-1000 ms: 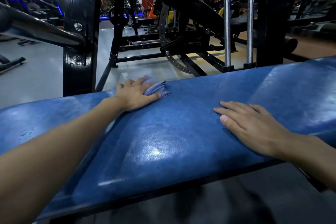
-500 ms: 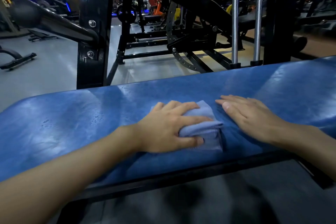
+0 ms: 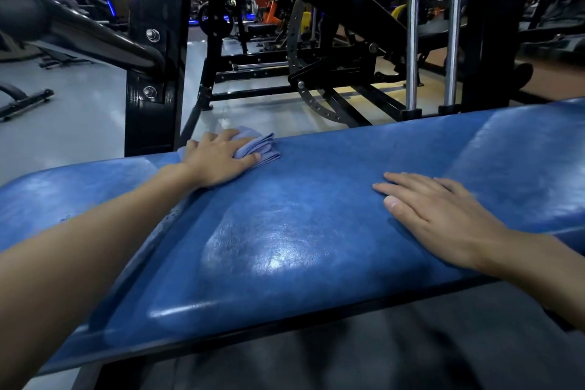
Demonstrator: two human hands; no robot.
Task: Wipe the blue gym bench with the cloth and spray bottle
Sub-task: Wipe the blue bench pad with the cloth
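- The blue gym bench (image 3: 300, 231) is seen stretching across the middle of the frame from the lower left to the right edge, its glossy vinyl pad marked by a bright sheen near the centre.
- A folded pale blue cloth (image 3: 264, 146) is found at the far edge of the pad, left of centre, where it is pressed down onto the vinyl.
- The cloth is gripped by the left hand (image 3: 218, 158): the fingers are curled over its top and the thumb is laid along its near side, so that only its right part is left showing.
- The left forearm is extended diagonally from the lower left corner across the pad.
- The right hand (image 3: 443, 215) is laid flat on the pad at the right of centre, palm down, with the fingers held straight and close together, and nothing is held in it.
- The two hands are kept well apart on the bench.
- A few small droplets (image 3: 171, 215) are seen on the pad just beside the left forearm.
- A black steel upright (image 3: 152, 9) with bolts is set behind the bench at the upper left, and a dark padded bar (image 3: 95, 38) is joined to it.
- Two chrome rods (image 3: 411, 25) are seen standing upright at the upper right.
- A perforated black arc (image 3: 311, 101) is seen behind the bench at centre, above a pale grey floor (image 3: 63, 136).
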